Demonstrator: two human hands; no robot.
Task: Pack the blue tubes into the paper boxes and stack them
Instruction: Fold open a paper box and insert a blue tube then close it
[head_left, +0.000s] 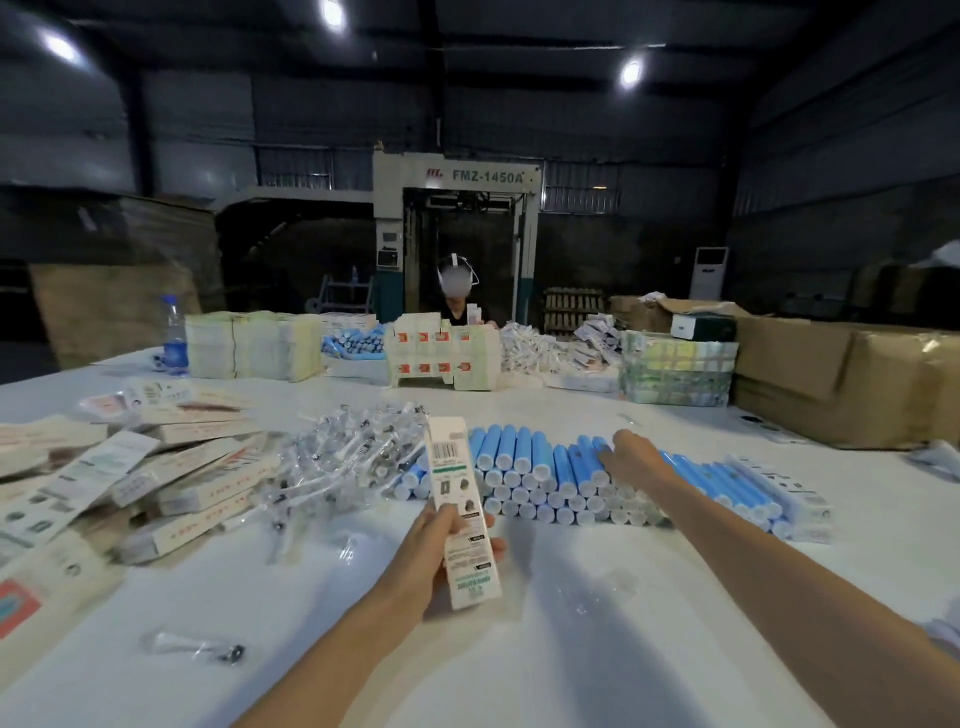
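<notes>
A left hand grips a seemingly light, crushable paper box by its lower half as the right hand, grasp unclear, rests on stiff, slick-looking blue tubes stacked just beyond, probably best taken mid-barrel.

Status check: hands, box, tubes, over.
Left hand grips paper box, upright. Right hand on blue tubes, grip unclear. Bagged plastic parts left of the tubes, not blocking.

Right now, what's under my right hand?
Stacked blue tubes; the right hand lies on their top row. Its fingertips and the tubes right beneath are covered.
</notes>
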